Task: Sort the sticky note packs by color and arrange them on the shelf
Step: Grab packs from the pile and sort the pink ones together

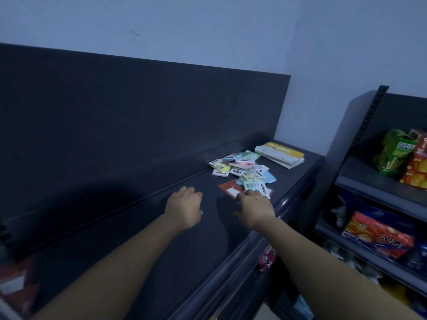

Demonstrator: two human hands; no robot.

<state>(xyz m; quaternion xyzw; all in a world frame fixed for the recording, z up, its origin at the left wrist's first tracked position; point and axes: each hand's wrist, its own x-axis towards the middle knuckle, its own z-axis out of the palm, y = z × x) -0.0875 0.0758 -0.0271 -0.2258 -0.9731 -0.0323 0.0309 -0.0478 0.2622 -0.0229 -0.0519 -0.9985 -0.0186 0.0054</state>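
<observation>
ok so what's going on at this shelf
A person is reaching both hands across a dark shelf toward a jumbled pile of sticky note packs. The right hand has its fingertips on the nearest packs, over a red pack. The left hand is beside it and holds nothing. The colors are mixed together, so the sorting is not yet done.

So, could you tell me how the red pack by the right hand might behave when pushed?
The red pack lies flat and thin, so it probably slides on the smooth shelf rather than tipping. Smaller packs overlap it, so they would likely ride along.
</observation>
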